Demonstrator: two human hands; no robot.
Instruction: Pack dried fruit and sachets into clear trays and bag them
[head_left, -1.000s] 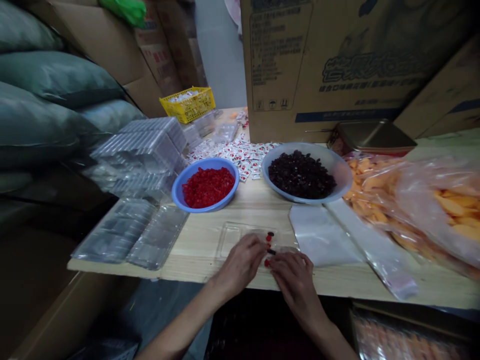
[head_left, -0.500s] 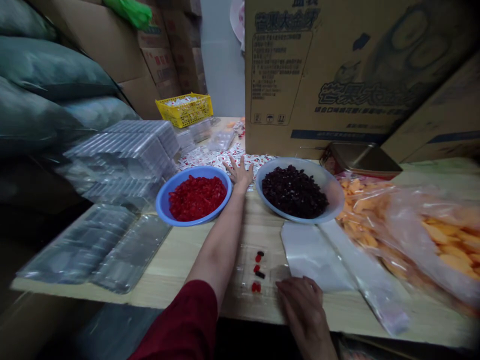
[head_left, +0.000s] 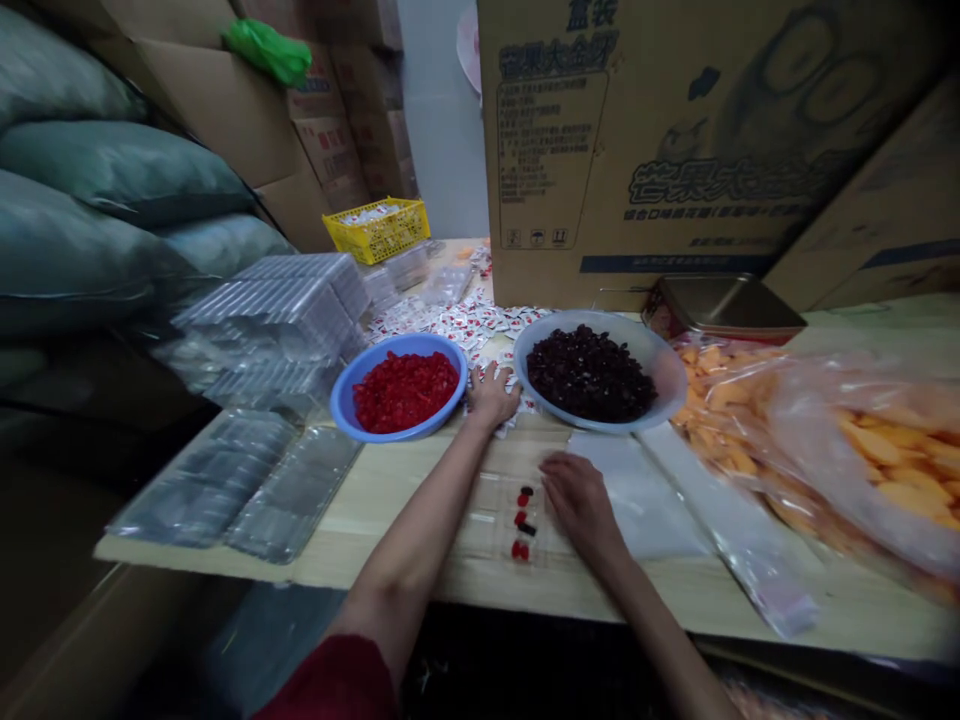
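Note:
My left hand (head_left: 493,391) reaches forward between the blue bowl of red pieces (head_left: 403,391) and the bowl of dark dried fruit (head_left: 592,371); its fingers curl down onto the small red-and-white sachets (head_left: 469,322) scattered there. My right hand (head_left: 574,496) lies palm down with fingers together on the edge of a clear plastic tray (head_left: 517,518) near the table's front. Three compartments of that tray hold red and dark pieces (head_left: 523,521).
Stacks of empty clear trays (head_left: 277,305) and two flat ones (head_left: 244,485) sit at the left. Clear bags (head_left: 645,490) lie right of the tray, beside a big bag of orange dried fruit (head_left: 840,430). Behind stand a large cardboard box (head_left: 675,150), a metal tin (head_left: 724,308) and a yellow basket (head_left: 379,228).
My left hand left the tray, stretched out to the sachets between the bowls, then drew back a little and curled. My right hand slid up along the tray.

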